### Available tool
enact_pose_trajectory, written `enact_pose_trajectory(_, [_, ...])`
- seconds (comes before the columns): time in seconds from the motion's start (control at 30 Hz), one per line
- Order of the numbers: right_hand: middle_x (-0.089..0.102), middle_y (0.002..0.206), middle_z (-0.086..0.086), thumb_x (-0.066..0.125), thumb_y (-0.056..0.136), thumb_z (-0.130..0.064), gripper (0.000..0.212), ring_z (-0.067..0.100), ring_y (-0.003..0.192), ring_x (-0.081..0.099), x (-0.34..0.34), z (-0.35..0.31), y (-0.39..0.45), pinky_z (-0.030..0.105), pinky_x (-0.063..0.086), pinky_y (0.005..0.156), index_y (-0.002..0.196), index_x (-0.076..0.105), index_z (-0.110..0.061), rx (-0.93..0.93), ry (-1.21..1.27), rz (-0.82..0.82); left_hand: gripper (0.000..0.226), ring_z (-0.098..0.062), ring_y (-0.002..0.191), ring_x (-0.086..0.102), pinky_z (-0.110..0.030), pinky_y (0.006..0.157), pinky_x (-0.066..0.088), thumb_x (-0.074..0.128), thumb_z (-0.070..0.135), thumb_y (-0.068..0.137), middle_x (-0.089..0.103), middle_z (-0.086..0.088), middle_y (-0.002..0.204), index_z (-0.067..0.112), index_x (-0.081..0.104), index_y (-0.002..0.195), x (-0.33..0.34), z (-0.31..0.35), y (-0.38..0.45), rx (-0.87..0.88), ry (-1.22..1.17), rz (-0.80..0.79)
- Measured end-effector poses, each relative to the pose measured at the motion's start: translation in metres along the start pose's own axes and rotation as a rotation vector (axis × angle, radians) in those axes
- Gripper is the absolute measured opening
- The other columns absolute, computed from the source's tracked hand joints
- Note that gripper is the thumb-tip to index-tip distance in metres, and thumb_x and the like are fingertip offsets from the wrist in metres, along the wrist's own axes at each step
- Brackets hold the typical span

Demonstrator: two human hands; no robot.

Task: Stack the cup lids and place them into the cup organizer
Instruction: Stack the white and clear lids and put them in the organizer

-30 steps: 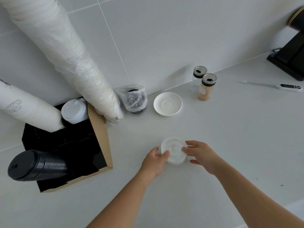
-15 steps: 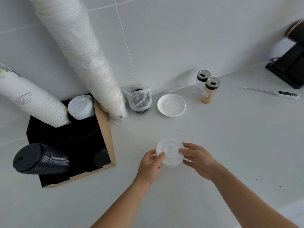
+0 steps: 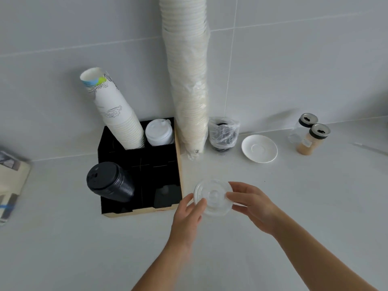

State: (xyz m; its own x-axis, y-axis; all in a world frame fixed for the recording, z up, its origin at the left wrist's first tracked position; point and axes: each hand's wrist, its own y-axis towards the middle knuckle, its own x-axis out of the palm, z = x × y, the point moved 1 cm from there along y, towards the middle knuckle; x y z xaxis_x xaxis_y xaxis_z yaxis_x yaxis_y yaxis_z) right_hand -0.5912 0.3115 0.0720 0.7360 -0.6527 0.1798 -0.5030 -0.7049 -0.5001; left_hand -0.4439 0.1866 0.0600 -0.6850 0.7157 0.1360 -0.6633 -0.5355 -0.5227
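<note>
Both hands have carried the stack of clear round plastic cup lids (image 3: pixel 213 197) leftward, so it now sits just beside the right wall of the black cardboard cup organizer (image 3: pixel 168 198), where a second ago it lay well to that box's right. Left hand (image 3: pixel 189 213) grips the stack's left rim with thumb and fingers curled in; right hand (image 3: pixel 252 204) pinches the right rim, fingertips on the top lid. Whether the stack touches the pale grey worktop (image 3: pixel 304 196) or is lifted off it, I cannot tell.

Inside the organizer, a leaning column of black plastic lids (image 3: pixel 111 182) fills the front-left compartment, a column of printed white paper cups (image 3: pixel 117 114) the back-left one, and white domed lids (image 3: pixel 158 133) the back-right. A tall plastic-wrapped sleeve of white paper cups (image 3: pixel 189 80) stands beside the organizer against the tiled wall, near a bagged bundle of black lids (image 3: pixel 223 133), a white ceramic saucer (image 3: pixel 259 149) and two shaker jars (image 3: pixel 310 137).
</note>
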Motion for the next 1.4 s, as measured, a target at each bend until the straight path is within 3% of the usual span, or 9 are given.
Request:
enact_pose_trajectory(0.17, [0.075,0.117,0.005,0.066,0.087,-0.010,0.030,0.025,0.115,0.066,0.042,-0.021,0.016,0.042,0.045,0.107,0.115,0.072,-0.015,-0.022,-0.040,-0.014,0.073,-0.009,0.122,0.056,-0.039,0.112,0.037,0.069,0.060,0.064,0.063,0.008,0.128,0.034,0.054,0.130,-0.038,0.016,-0.006,0.026,-0.047,0.022])
enact_pose_trajectory(0.4, [0.077,0.108,0.002,0.060,0.089,-0.003,0.029,0.016,0.101,0.070,0.095,-0.034,0.040,0.028,0.052,0.090,0.111,0.071,-0.016,-0.023,-0.125,-0.067,0.066,-0.010,0.119,0.059,-0.038,0.113,0.036,0.067,0.041,0.078,0.065,0.006,0.127,0.025,0.048,0.139,-0.083,0.027,-0.007,0.017,-0.177,0.062])
enact_pose_trajectory(0.53, [0.073,0.117,0.005,0.058,0.087,-0.003,0.035,0.022,0.113,0.064,0.122,-0.039,0.058,0.037,0.047,0.102,0.117,0.069,-0.018,-0.004,-0.205,-0.086,0.021,-0.007,0.110,0.062,-0.029,0.104,0.041,0.058,0.023,0.092,0.073,0.012,0.105,0.027,0.066,0.111,-0.095,0.033,-0.005,-0.007,-0.264,0.109])
enact_pose_trajectory(0.67, [0.070,0.121,0.013,0.060,0.077,-0.009,0.041,0.031,0.115,0.062,0.143,-0.050,0.076,0.044,0.045,0.105,0.116,0.069,-0.014,0.005,-0.297,-0.079,0.019,-0.010,0.116,0.057,-0.033,0.109,0.038,0.059,0.021,0.091,0.068,0.007,0.112,0.025,0.064,0.109,-0.107,0.036,0.004,-0.082,-0.355,0.103])
enact_pose_trajectory(0.9, [0.069,0.117,0.009,0.052,0.084,-0.001,0.038,0.021,0.105,0.064,0.164,-0.062,0.114,0.030,0.051,0.091,0.116,0.068,-0.013,0.087,-0.408,-0.126,0.010,-0.017,0.126,0.047,-0.038,0.115,0.033,0.062,0.023,0.089,0.060,0.006,0.110,0.026,0.061,0.098,-0.123,0.036,0.028,-0.176,-0.475,0.117])
enact_pose_trajectory(1.03, [0.068,0.124,0.013,0.054,0.080,-0.006,0.040,0.029,0.119,0.061,0.174,-0.063,0.129,0.043,0.046,0.108,0.115,0.069,-0.017,0.156,-0.446,-0.094,0.030,-0.021,0.132,0.045,-0.036,0.112,0.037,0.065,0.024,0.088,0.057,-0.006,0.128,0.016,0.058,0.116,-0.127,0.036,0.042,-0.216,-0.566,0.151])
enact_pose_trajectory(1.23, [0.064,0.128,0.016,0.062,0.059,-0.021,0.058,0.029,0.118,0.061,0.175,-0.049,0.141,0.050,0.043,0.110,0.116,0.069,-0.022,0.250,-0.520,-0.057,0.056,-0.015,0.140,0.037,-0.036,0.118,0.026,0.062,0.034,0.090,0.045,-0.001,0.147,0.016,0.044,0.140,-0.125,0.038,0.048,-0.290,-0.509,0.096])
enact_pose_trajectory(1.3, [0.060,0.136,0.004,0.064,0.063,-0.020,0.067,0.029,0.128,0.053,0.177,-0.041,0.142,0.043,0.043,0.108,0.129,0.062,-0.032,0.231,-0.625,-0.047,0.057,-0.015,0.139,0.037,-0.035,0.118,0.027,0.062,0.036,0.090,0.045,-0.003,0.148,0.015,0.045,0.140,-0.125,0.041,0.050,-0.317,-0.490,0.090])
enact_pose_trajectory(1.4, [0.045,0.148,0.002,0.058,0.084,-0.010,0.070,0.027,0.135,0.042,0.180,-0.040,0.136,0.030,0.036,0.096,0.150,0.041,-0.027,0.193,-0.713,0.003,0.063,-0.018,0.142,0.034,-0.036,0.117,0.029,0.063,0.035,0.089,0.038,-0.008,0.153,0.011,0.041,0.143,-0.129,0.042,0.052,-0.342,-0.473,0.119])
